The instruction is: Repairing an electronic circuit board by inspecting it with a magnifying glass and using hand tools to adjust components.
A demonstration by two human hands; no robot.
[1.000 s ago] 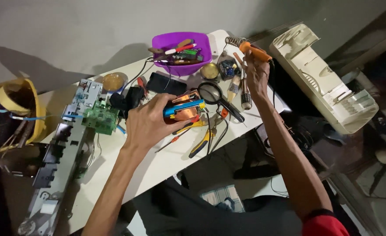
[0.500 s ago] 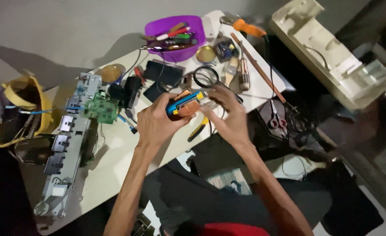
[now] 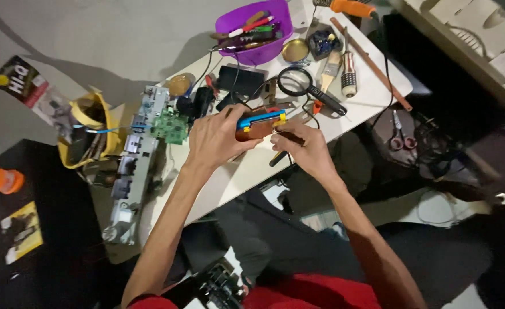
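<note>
Hands meet at frame centre over the white table (image 3: 355, 109). The left hand (image 3: 215, 137) clasps a small brown device (image 3: 257, 127) with a blue top, long axis left-right. The right hand (image 3: 304, 147), touching its right end, pinches a thin dark tool (image 3: 279, 157).

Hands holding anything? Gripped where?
Left hand grips the brown-and-blue handheld device by its left end; right hand pinches a thin dark tool beside it.

An electronics repair workbench, probably in a home, is showing itself here: a white table (image 3: 361, 103) is carrying a green circuit board (image 3: 170, 127), a magnifying glass (image 3: 309, 90), a brush (image 3: 331, 65) and a purple tool bowl (image 3: 258, 31).
</note>
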